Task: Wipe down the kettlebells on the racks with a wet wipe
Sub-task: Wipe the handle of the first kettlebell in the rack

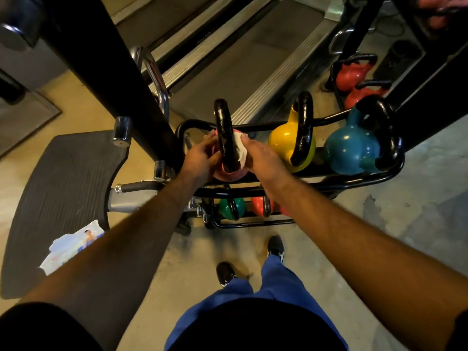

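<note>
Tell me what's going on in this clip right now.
A person stands at a kettlebell rack. The right hand presses a white wipe against the black handle of the pink kettlebell, while the left hand steadies its other side. The yellow kettlebell and blue kettlebell sit untouched alongside.

Dim gym: concrete floor (417, 188), treadmill (243, 54), black rubber mat (58, 178).

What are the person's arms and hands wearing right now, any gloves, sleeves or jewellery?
No gloves: the left hand and right hand are bare, and both forearms are uncovered. Black short sleeves show only at the bottom corners of the view. No watch or wristband is visible; rings cannot be made out.
</note>
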Demonstrator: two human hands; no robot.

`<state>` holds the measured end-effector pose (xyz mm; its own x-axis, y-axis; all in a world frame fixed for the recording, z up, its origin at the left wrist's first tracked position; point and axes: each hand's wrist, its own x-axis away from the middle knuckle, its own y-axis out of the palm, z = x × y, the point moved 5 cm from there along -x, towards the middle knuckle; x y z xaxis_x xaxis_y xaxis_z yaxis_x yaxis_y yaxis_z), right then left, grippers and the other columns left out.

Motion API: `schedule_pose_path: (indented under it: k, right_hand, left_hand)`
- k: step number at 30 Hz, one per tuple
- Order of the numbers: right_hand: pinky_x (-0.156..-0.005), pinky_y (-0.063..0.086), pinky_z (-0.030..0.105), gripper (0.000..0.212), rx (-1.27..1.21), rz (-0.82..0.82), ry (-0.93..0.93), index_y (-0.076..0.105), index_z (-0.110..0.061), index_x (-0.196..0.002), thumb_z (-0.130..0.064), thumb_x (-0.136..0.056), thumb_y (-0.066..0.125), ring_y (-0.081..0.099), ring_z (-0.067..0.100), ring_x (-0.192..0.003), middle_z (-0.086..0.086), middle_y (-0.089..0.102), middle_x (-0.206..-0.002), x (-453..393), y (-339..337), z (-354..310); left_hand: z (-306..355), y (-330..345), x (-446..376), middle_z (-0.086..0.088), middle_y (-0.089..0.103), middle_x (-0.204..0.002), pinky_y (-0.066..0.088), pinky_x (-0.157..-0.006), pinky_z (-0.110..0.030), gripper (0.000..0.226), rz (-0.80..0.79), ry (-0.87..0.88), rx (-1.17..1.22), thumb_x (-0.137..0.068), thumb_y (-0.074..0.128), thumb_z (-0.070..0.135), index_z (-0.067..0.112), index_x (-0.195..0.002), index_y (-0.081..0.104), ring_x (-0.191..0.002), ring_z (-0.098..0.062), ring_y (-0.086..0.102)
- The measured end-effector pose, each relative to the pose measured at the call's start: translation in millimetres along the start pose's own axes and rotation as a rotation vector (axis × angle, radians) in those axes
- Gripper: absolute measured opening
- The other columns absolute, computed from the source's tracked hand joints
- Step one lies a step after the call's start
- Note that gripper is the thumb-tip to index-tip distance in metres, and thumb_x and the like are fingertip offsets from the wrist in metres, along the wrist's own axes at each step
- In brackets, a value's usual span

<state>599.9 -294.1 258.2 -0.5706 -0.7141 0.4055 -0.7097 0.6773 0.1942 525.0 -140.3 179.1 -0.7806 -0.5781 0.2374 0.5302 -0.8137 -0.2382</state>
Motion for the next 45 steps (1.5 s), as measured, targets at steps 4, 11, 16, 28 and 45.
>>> schedule_pose_path:
  k: [4,11,16,28,45]
  right_hand:
    - [-0.074,0.054,0.03,0.034,0.149,-0.017,0.172,0.072,-0.011,-0.111,-0.036,-0.104,0.05,0.069,0.015,-0.083,0.004,0.075,-0.096,-19,1,-14]
    - [-0.087,0.056,0.038,0.024,0.237,0.069,0.167,0.072,-0.008,-0.107,-0.004,-0.101,0.05,0.069,0.022,-0.095,0.009,0.074,-0.101,-28,10,-21]
    - [-0.094,0.053,0.042,0.032,-0.021,0.034,0.231,0.068,-0.003,-0.119,-0.023,-0.101,0.051,0.066,0.031,-0.108,0.02,0.068,-0.12,-32,16,-31]
    - [-0.112,0.037,0.057,0.12,-0.176,-0.286,0.374,0.024,-0.005,-0.156,-0.093,-0.076,0.034,0.048,0.04,-0.136,0.023,0.048,-0.149,-46,8,-42]
    - [-0.116,0.033,0.057,0.104,-0.105,-0.404,0.241,0.029,-0.022,-0.158,-0.089,-0.079,0.036,0.047,0.031,-0.138,0.013,0.049,-0.151,-56,18,-26]
  left_hand:
    - [-2,3,0,-0.005,0.046,-0.151,0.034,-0.116,-0.056,0.052,-0.026,0.059,0.042,-0.074,0.075,0.049,0.042,-0.125,0.065,-0.141,-0.026,0.043]
    - [-10,2,-2,0.001,0.048,-0.151,0.035,-0.117,-0.055,0.055,0.036,0.035,-0.001,-0.073,0.074,0.05,0.041,-0.126,0.064,-0.142,-0.023,0.043]
    - [-7,3,1,0.005,0.047,-0.152,0.034,-0.117,-0.052,0.053,0.057,0.059,-0.049,-0.076,0.07,0.051,0.043,-0.129,0.062,-0.142,-0.017,0.042]
    - [6,1,10,0.016,0.043,-0.153,0.039,-0.115,-0.05,0.054,0.062,0.049,-0.087,-0.084,0.066,0.047,0.049,-0.135,0.05,-0.141,-0.013,0.043]
    - [20,8,20,0.022,0.056,-0.132,0.052,-0.101,-0.037,0.032,0.087,0.046,-0.007,-0.096,0.062,0.014,0.035,-0.12,0.065,-0.125,-0.014,0.058]
